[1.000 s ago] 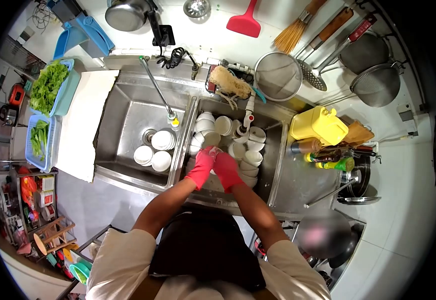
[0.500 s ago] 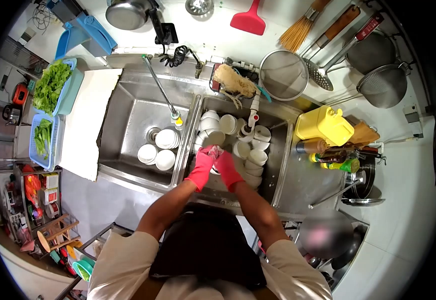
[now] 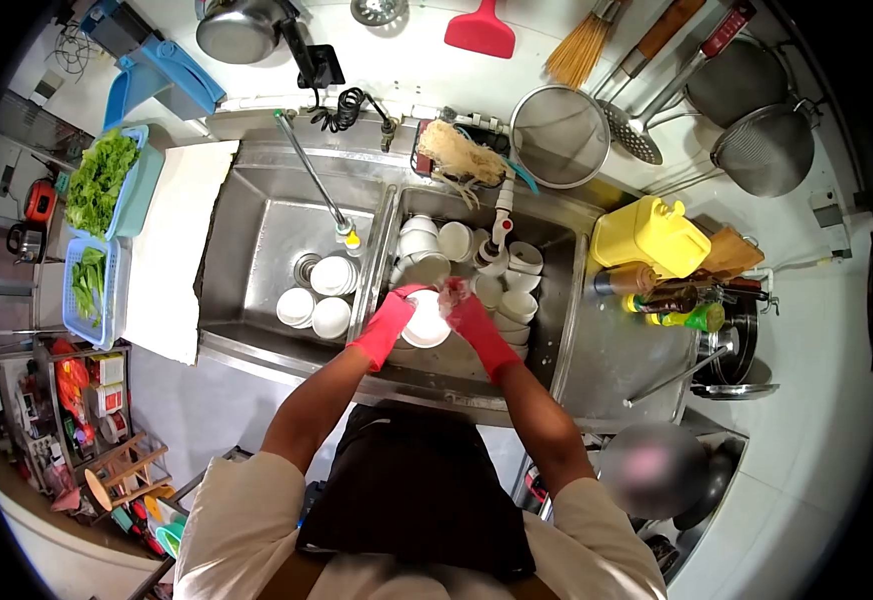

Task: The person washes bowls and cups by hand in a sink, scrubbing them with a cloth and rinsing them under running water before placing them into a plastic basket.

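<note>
Left hand [image 3: 389,322]: wore a pink glove and had its grip closed on the rim of a white bowl [image 3: 426,322], at the bowl's left side.
Right hand [image 3: 471,316]: also gloved in pink, pressed a crumpled scrubbing pad [image 3: 453,293] against the bowl's upper right edge, fingers clenched around the pad.
White bowl: was held tilted over the front of the right sink basin [image 3: 547,330], its inside facing up.
Right basin: held a pile of more white bowls [image 3: 510,290] behind the hands.
Left sink basin [image 3: 257,235]: held stacked white plates [image 3: 315,300] near the drain, under the long tap [image 3: 312,180].
</note>
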Available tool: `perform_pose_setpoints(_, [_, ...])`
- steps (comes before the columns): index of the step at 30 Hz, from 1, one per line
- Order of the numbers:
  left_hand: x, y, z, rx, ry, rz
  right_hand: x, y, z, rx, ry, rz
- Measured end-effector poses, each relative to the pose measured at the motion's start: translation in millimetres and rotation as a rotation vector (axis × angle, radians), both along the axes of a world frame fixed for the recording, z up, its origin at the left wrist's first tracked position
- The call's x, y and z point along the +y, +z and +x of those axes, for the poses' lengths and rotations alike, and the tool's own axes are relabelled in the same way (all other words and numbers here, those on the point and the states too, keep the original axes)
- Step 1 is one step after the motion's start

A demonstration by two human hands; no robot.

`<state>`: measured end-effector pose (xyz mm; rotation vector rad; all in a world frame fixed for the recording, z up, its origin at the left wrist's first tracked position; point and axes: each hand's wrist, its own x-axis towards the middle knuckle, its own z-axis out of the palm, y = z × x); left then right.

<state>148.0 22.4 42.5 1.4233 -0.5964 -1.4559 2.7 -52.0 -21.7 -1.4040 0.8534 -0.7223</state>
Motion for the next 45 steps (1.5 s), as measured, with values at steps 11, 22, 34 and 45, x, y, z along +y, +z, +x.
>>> perform_pose_setpoints(11, [9, -20, -55, 0.171, 0.779, 0.124, 34, -17, -15, 0.136, -0.118, -0.267])
perform_pose_setpoints(22, [-18, -7, -69, 0.248, 0.864, -0.311, 53, 4, -23, 0.018, -0.278, -0.044])
perform_pose_setpoints(34, [-1, -36, -65, -0.028, 1.074, 0.025, 31, 26, -32, 0.097, 0.069, -0.060])
perform_pose_setpoints(45, [31, -4, 84, -0.787, 0.057, 0.046, 58, 53, 53, -0.051, -0.126, 0.692])
